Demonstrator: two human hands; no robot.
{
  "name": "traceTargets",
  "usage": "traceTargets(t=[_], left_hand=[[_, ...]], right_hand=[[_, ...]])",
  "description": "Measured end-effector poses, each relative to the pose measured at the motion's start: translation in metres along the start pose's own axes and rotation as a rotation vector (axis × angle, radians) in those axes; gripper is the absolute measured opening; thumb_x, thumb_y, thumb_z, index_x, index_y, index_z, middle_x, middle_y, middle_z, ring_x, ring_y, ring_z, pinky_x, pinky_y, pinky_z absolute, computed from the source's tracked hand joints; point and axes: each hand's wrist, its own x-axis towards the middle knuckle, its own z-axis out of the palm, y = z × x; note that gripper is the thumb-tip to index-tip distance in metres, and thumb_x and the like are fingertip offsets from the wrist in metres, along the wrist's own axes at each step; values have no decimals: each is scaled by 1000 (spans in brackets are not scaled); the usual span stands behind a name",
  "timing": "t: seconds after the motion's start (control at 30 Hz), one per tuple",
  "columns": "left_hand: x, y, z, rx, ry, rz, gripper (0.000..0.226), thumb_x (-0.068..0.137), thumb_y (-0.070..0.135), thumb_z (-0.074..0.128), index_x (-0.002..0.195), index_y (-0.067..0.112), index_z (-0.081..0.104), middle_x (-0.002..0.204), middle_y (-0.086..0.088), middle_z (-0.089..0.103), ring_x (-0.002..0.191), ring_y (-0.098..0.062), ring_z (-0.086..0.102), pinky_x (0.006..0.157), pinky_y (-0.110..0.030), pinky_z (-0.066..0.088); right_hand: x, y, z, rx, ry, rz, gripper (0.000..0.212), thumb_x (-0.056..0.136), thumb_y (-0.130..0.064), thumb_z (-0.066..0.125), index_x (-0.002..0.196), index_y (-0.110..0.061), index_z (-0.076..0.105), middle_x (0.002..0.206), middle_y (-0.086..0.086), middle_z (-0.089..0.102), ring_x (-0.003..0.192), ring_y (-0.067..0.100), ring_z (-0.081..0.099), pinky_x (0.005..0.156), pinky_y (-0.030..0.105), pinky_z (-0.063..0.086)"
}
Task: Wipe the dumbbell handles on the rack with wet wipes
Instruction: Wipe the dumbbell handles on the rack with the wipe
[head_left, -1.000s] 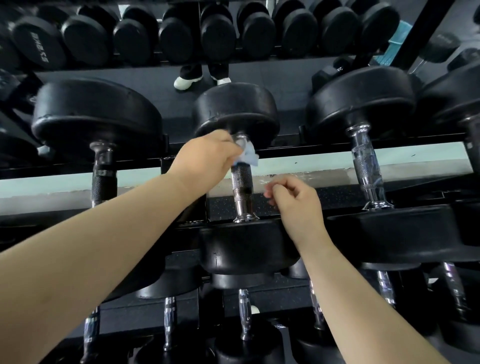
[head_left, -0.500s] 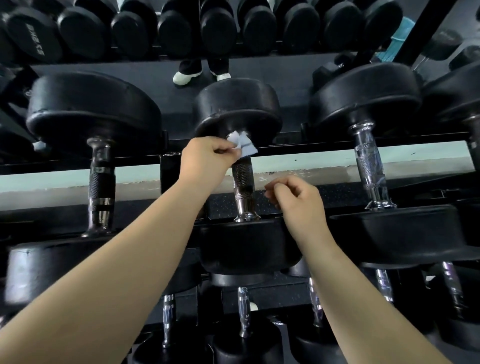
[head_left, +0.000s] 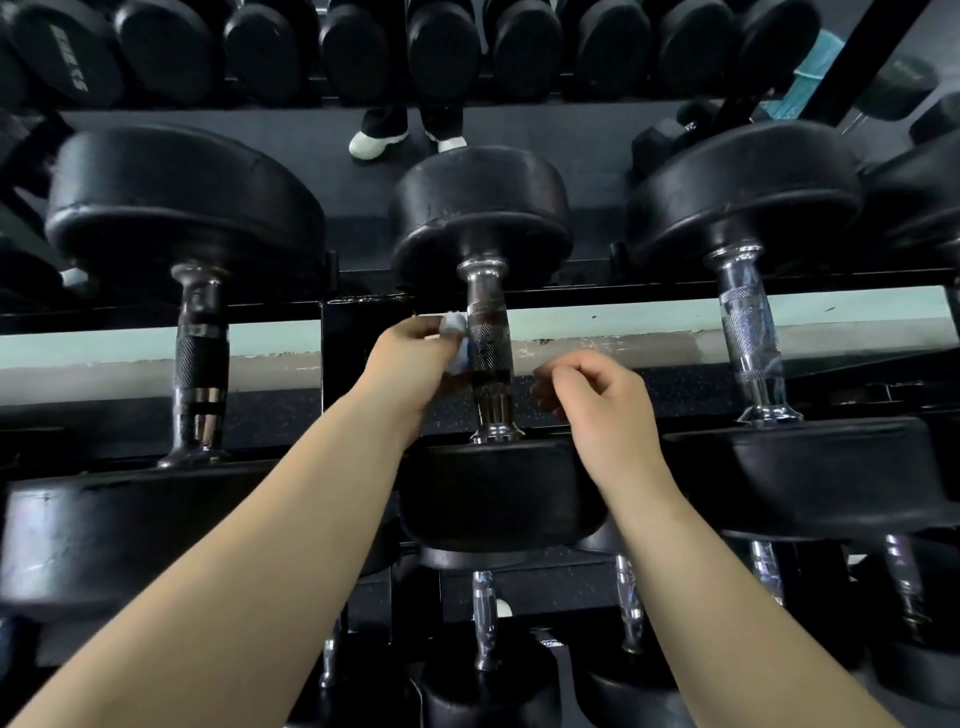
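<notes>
Three black dumbbells lie across the top rails of the rack. The middle dumbbell's knurled chrome handle runs away from me. My left hand grips a crumpled white wet wipe and presses it against the left side of that handle at mid-length. My right hand hovers just right of the handle's near end, fingers curled, with nothing visible in it. The left dumbbell's handle and the right dumbbell's handle are untouched.
Smaller dumbbells with chrome handles sit on the lower tier beneath my arms. A mirror behind the rack reflects a row of black dumbbells and a person's white shoes. A teal cloth shows at the upper right.
My left hand has slid the wipe down the middle handle from its far end to mid-length. My right hand has stayed beside the handle's near end.
</notes>
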Motion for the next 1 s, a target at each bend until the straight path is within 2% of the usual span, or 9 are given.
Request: traceTargets(t=[0.07, 0.13, 0.2, 0.3, 0.47, 0.63, 0.8, 0.9, 1.0], left_hand=[[-5, -7, -5, 56, -48, 3, 17, 90, 3, 50, 77, 11, 58, 76, -7, 61, 71, -17, 59, 70, -24, 53], [-9, -10, -13, 315, -84, 49, 22, 89, 2, 51, 73, 16, 57, 64, -1, 58, 60, -10, 55, 55, -12, 47], [-9, -8, -18, 460, -137, 53, 22, 89, 5, 52, 72, 18, 57, 58, 2, 58, 53, -6, 53, 47, -12, 42], [1, -5, -17, 123, -111, -35, 24, 87, -6, 48, 72, 11, 57, 52, 4, 60, 55, -8, 54, 45, -13, 48], [16, 8, -7, -369, -84, -76, 18, 87, -7, 46, 87, 7, 56, 78, -7, 62, 55, -9, 64, 52, -20, 55], [20, -3, -8, -261, -139, -115, 33, 78, -21, 39, 94, 3, 55, 103, -17, 62, 86, -20, 64, 50, -17, 52], [10, -15, -15, 139, -218, -129, 24, 86, -13, 44, 86, 6, 58, 73, -5, 57, 59, -9, 53, 45, -11, 46], [9, -21, -15, 29, -179, -141, 13, 89, -2, 50, 96, 4, 59, 76, -4, 59, 61, -9, 54, 56, -15, 48], [14, -17, -12, -85, -98, -91, 10, 89, 3, 52, 84, 9, 57, 74, -4, 58, 60, -9, 52, 56, -15, 50]], right_hand=[[1, 0, 0, -14, -7, -7, 26, 87, -10, 47, 71, -25, 59, 70, -5, 60, 67, 6, 52, 55, 4, 38], [1, 0, 0, -19, -13, -10, 25, 87, -10, 47, 72, -24, 60, 70, -8, 59, 67, 2, 52, 56, 3, 38], [2, 0, 0, -16, -13, -9, 25, 87, -10, 47, 71, -24, 60, 71, -7, 60, 68, 2, 52, 56, 3, 39], [2, 1, 0, -4, -10, -4, 27, 86, -9, 47, 69, -25, 60, 70, -7, 60, 68, 4, 53, 57, 5, 40], [1, 0, 0, -7, -5, -1, 26, 87, -9, 47, 70, -25, 60, 70, -7, 60, 68, 4, 52, 55, 4, 38], [1, -1, 0, -16, -9, -14, 27, 87, -9, 47, 69, -25, 59, 69, -5, 58, 65, 4, 49, 54, 2, 37], [1, -1, -1, -24, -23, -26, 27, 86, -7, 47, 68, -23, 60, 68, -8, 59, 65, 1, 50, 56, 2, 37], [3, 0, 0, -15, -22, -25, 28, 86, -7, 47, 67, -23, 60, 68, -9, 60, 66, 7, 52, 55, 6, 38], [2, 0, -1, -24, -22, -28, 27, 86, -8, 47, 68, -23, 60, 68, -7, 60, 67, 12, 51, 52, 8, 37]])
